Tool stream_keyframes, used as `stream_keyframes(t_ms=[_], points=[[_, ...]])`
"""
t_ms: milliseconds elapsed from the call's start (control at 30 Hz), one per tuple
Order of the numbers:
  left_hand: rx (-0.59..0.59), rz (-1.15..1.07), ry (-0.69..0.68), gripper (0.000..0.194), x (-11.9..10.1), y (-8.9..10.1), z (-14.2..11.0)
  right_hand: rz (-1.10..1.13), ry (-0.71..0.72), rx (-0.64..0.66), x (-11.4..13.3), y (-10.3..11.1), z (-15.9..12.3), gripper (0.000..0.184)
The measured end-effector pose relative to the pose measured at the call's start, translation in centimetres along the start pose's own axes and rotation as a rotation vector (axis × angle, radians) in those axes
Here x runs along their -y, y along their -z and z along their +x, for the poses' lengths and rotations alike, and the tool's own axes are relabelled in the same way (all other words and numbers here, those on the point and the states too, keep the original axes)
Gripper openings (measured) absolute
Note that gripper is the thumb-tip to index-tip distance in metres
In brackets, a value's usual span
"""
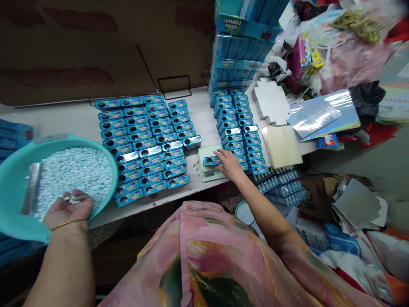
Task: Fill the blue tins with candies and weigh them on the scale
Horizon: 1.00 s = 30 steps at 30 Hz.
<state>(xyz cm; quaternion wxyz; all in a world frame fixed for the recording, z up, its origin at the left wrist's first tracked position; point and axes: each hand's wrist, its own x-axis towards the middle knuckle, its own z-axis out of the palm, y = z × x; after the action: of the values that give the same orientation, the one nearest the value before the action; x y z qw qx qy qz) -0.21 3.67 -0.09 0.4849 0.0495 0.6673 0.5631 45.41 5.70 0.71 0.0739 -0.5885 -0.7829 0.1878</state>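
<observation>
My left hand [68, 207] rests palm-up in a teal basin [12, 183] full of small white candies [75, 170], with a few candies cupped in its fingers. A metal scoop [31, 187] lies in the basin to the left of that hand. My right hand [229, 165] reaches over a small pale green scale [207, 172] at the table's front edge and touches a blue tin [211, 161] lying on it. Rows of identical blue tins [147, 143] lie between the basin and the scale; a second block of tins [238, 128] sits just behind my right hand.
Stacked blue display boxes [238, 47] stand at the back of the white table [200, 115]. Flat white cardboard [271, 100], a pale sheet stack [281, 146] and holographic foil [322, 113] lie to the right. Bags and packaging clutter the floor at right [351, 213].
</observation>
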Motion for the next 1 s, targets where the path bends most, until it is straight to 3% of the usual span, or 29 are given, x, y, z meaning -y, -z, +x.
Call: stream_keyframes(t_ms=[67,167,200,267,400,533,633,733,867,1000], points=[[0.143,-0.185,0.087,0.023,0.0,-0.9,-1.1,-0.006,-0.004,0.016,0.0,0.1,0.2,0.055],[0.386,-0.277,0.216,0.008,0.9,-4.3,-4.3,0.061,0.029,-0.052,1.1,0.7,0.0,0.047],[0.466,-0.247,0.260,0.003,1.6,-5.9,-5.7,0.115,0.057,-0.089,1.9,1.0,-0.2,0.042],[0.648,-0.093,0.388,0.010,3.5,-9.2,-8.7,0.253,0.129,-0.135,4.2,1.2,-0.8,0.031],[0.884,0.120,0.609,0.011,7.7,-13.9,-13.7,0.390,0.242,-0.007,8.5,0.5,-1.9,0.025],[0.989,0.173,0.709,0.017,9.7,-15.6,-14.8,0.505,0.186,0.073,7.8,-0.5,-2.0,0.018],[1.056,0.192,0.752,0.018,9.8,-16.9,-14.6,0.705,0.159,0.051,5.5,-0.5,-1.3,0.010],[1.048,0.135,0.793,0.014,9.8,-18.8,-14.4,0.786,0.140,-0.015,3.8,-0.1,-0.2,0.007],[0.930,0.071,0.763,0.010,10.1,-20.6,-13.8,0.658,0.121,-0.130,2.1,-0.2,0.9,0.011],[0.851,0.077,0.716,0.015,9.9,-20.0,-12.7,0.371,0.118,-0.145,0.1,-0.7,1.0,0.014]])
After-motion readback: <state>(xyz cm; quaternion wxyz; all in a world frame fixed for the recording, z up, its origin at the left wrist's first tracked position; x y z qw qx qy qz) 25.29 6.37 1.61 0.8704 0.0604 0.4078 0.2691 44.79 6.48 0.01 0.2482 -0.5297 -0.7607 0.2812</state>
